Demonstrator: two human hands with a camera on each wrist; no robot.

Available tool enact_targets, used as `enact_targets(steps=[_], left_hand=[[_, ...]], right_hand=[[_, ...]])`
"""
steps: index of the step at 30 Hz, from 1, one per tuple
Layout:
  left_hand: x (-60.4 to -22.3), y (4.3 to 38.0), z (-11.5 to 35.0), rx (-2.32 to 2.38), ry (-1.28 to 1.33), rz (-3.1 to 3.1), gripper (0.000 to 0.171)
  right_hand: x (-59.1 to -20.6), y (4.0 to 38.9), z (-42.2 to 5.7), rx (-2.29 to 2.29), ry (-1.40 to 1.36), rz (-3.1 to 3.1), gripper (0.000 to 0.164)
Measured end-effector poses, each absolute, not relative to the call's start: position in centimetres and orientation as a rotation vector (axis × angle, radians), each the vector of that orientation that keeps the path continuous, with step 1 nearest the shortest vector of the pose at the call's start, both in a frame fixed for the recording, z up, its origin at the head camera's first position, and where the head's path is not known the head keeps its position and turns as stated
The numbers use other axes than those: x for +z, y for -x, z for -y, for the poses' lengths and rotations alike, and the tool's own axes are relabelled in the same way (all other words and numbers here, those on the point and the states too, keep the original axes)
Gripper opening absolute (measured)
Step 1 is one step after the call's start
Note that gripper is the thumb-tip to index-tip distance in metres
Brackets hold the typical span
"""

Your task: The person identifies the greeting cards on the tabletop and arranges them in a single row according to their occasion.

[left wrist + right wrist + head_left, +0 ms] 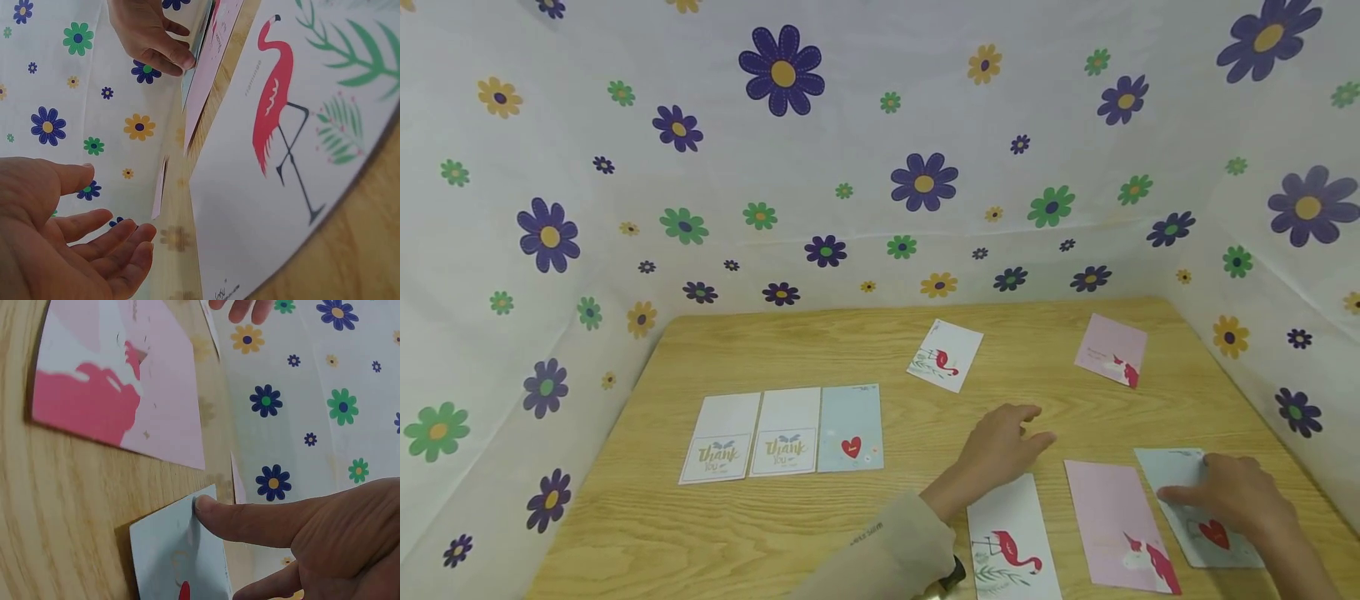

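A light blue card with a red heart (pixel 1213 533) lies at the right. My right hand (pixel 1243 496) holds it, the thumb (pixel 237 519) on its face near one edge and fingers at the other side. My left hand (pixel 1000 450) hovers just beyond the top of a white flamingo card (pixel 1011 542), fingers loosely spread and holding nothing. Between that card and the blue one lies a pink unicorn card (pixel 1120 525). Part of the blue card is hidden by the right hand.
Farther back on the wooden table (pixel 775 533) lie another flamingo card (pixel 946 354) and another pink unicorn card (pixel 1112 350). At left, two "Thank You" cards (pixel 718 437) and a blue heart card (pixel 852 427) form a row. Flower-printed cloth (pixel 850 125) encloses the back and sides.
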State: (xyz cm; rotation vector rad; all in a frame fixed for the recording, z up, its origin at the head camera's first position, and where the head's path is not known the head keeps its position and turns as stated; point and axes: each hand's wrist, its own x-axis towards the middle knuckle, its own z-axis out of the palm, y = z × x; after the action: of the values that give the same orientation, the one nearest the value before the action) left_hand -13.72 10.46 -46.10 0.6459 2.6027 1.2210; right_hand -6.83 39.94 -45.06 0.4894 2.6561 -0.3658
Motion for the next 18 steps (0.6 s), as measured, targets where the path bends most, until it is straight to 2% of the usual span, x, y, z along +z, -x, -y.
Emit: enact_targets(steps=[6,11,18], left_hand=[[-46.0,13.7,-10.9,1.229,-0.65,-2.586,0.043],[-45.9,13.6,-11.3,1.198,-0.667,-2.598,0.043],[-46.1,13.8,-11.8,1.181,-0.657,-2.607,0.043]], right_hand=[[-45.5,6.9,-39.9,-0.291,-0.65,-2.602,0.09],[-45.7,6.9,-40.4,-0.332,-0.609,-2.6,0.09],[-45.4,7.3,-40.6,-0.461,-0.717,-2.633,0.102]])
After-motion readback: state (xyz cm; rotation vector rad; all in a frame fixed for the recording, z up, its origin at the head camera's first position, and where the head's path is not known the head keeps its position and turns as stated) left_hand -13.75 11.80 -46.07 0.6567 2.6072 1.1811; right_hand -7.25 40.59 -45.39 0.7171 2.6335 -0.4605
